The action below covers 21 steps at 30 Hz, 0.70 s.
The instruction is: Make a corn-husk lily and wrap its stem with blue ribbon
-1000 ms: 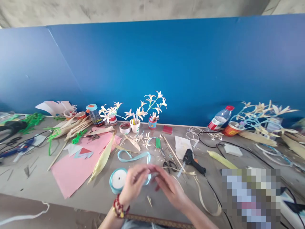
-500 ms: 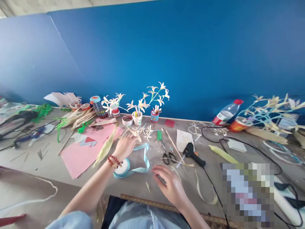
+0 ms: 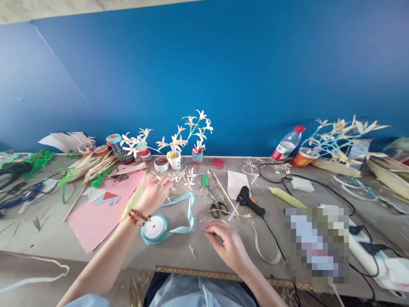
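Observation:
My left hand (image 3: 155,194), with a red bead bracelet at the wrist, reaches forward over the table, its fingers curled around small pale husk petals (image 3: 179,177) lying there. A light blue ribbon spool (image 3: 154,227) sits just below that wrist, its loose ribbon (image 3: 185,213) looping to the right. My right hand (image 3: 227,244) rests near the table's front edge with fingers curled; whether it pinches anything is hidden. Scissors (image 3: 217,207) and a black glue gun (image 3: 249,201) lie just beyond it.
Pink paper (image 3: 99,217) and a long husk leaf (image 3: 132,202) lie at left. Small cups of husk flowers (image 3: 175,160) stand at the back against the blue wall. A water bottle (image 3: 286,149), black cables (image 3: 319,187), a power strip (image 3: 377,251) and flower branches (image 3: 345,136) crowd the right.
Both hands were together at the ribbon a second ago. The left hand has since reached forward to the husk petals, and the right hand has stayed low near the front edge.

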Motion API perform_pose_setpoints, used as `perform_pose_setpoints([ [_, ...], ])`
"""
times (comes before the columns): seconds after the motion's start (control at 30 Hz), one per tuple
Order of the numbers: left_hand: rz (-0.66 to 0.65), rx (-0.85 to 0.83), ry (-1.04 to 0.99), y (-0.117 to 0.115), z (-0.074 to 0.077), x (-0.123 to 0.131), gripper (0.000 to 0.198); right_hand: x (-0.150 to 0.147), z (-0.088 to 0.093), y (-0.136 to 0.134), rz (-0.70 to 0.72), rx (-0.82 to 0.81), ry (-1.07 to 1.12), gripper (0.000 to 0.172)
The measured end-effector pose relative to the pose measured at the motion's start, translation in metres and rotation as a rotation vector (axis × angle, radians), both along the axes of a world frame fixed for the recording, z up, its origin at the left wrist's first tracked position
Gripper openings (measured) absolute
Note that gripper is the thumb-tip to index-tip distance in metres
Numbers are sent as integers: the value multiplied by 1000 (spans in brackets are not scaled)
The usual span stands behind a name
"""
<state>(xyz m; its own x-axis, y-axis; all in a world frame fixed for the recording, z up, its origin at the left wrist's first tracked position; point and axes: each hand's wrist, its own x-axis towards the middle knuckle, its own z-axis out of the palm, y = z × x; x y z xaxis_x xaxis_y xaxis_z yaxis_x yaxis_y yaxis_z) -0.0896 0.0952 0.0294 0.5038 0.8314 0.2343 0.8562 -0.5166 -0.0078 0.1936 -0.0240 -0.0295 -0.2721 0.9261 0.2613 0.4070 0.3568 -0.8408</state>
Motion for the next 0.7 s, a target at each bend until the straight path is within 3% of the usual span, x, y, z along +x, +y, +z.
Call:
perform_pose_setpoints([
  [0.1, -53, 180, -263, -38, 4, 7, 19, -10, 6, 11, -25, -129, 184, 36],
  [0.17, -172, 247, -409, -62, -2, 25, 18, -19, 14, 18, 5, -231, 369, 40],
  [0.27, -354, 210, -481, -85, -18, 60, 38, -33, 26, 23, 69, -378, 684, 30],
  [0.37, -371, 170, -622, -94, -31, 83, 58, -40, 31, 24, 63, -481, 885, 28],
  [0.47, -408, 102, -733, -99, -41, 91, 66, -37, 29, 21, 64, -539, 921, 26],
  [0.57, -473, 55, -901, -104, -45, 91, 66, -30, 26, 18, 7, -478, 878, 26],
  [0.63, -407, -2, -1175, -105, -43, 92, 64, -26, 27, 16, -56, -398, 835, 25],
  [0.7, -328, -199, -1477, -104, -39, 93, 59, -24, 30, 15, -47, -393, 840, 23],
])
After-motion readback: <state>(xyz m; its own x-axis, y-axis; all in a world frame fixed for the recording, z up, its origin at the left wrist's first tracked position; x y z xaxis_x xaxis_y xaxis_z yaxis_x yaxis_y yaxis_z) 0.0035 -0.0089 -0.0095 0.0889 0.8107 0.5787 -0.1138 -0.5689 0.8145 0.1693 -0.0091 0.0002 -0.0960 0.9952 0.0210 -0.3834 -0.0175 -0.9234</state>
